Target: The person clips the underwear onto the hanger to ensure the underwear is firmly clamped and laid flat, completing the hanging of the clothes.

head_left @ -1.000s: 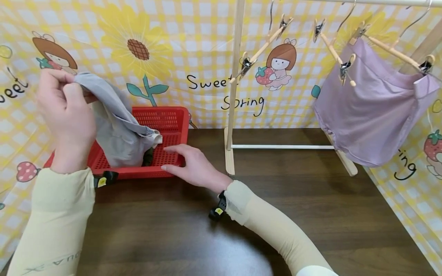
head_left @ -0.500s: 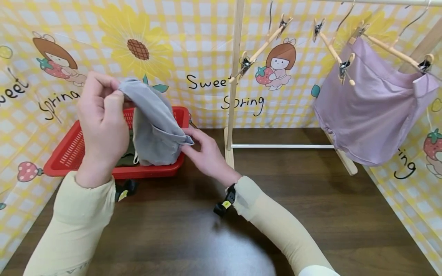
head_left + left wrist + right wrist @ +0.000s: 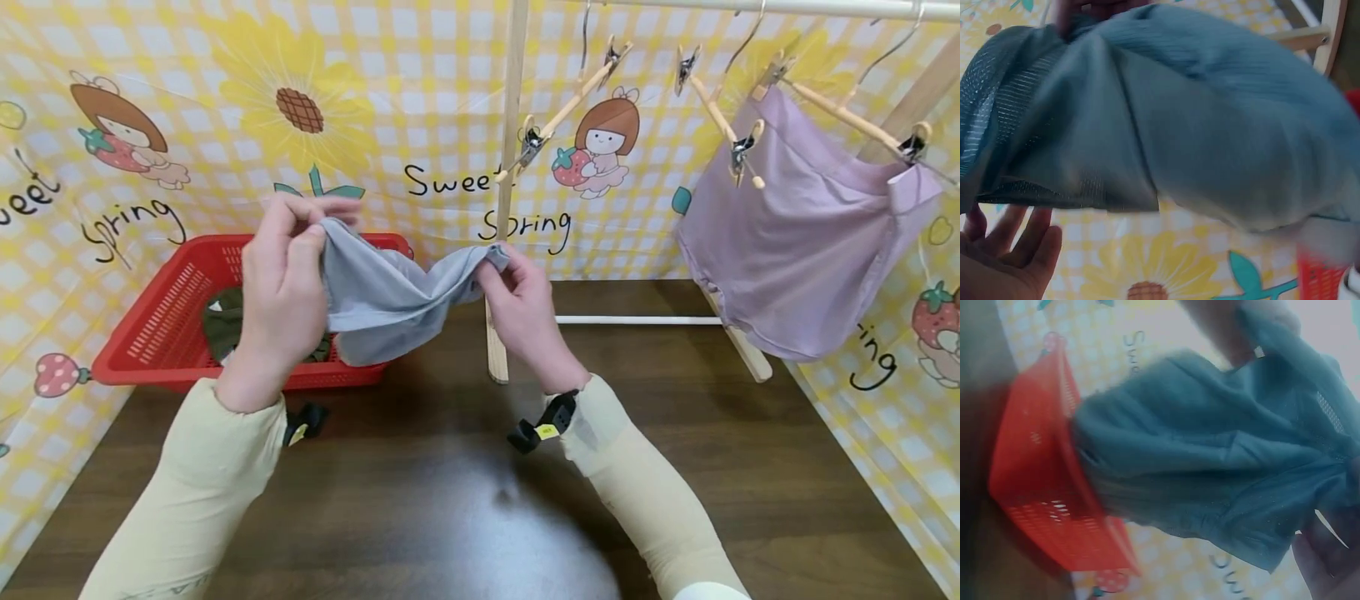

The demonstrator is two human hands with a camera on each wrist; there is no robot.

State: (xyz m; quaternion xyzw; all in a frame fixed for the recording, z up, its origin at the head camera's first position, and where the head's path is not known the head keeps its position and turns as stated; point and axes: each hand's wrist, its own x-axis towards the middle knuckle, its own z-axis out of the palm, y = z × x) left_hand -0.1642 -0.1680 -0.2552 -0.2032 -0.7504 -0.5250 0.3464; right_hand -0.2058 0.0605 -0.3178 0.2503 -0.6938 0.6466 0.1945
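A pair of grey-blue shorts is stretched between both hands, above the right part of the basket and the table beside it. My left hand pinches its upper left corner between thumb and fingers. At the other end, my right hand grips the bunched upper edge, thumb in front. The middle of the cloth sags in folds. In the left wrist view the shorts look blurred, with a mesh-like weave at one side. The right wrist view shows the same shorts hanging close to the red basket's rim.
The red basket at the left holds a dark green garment. A wooden rack stands at the right with clip hangers. Lilac shorts hang from its rightmost hanger. A patterned cloth backdrop rises behind the table.
The left hand has carried the shorts rightward out of the basket. My right hand, open at first, has taken their other corner and moved up and right, spreading them.
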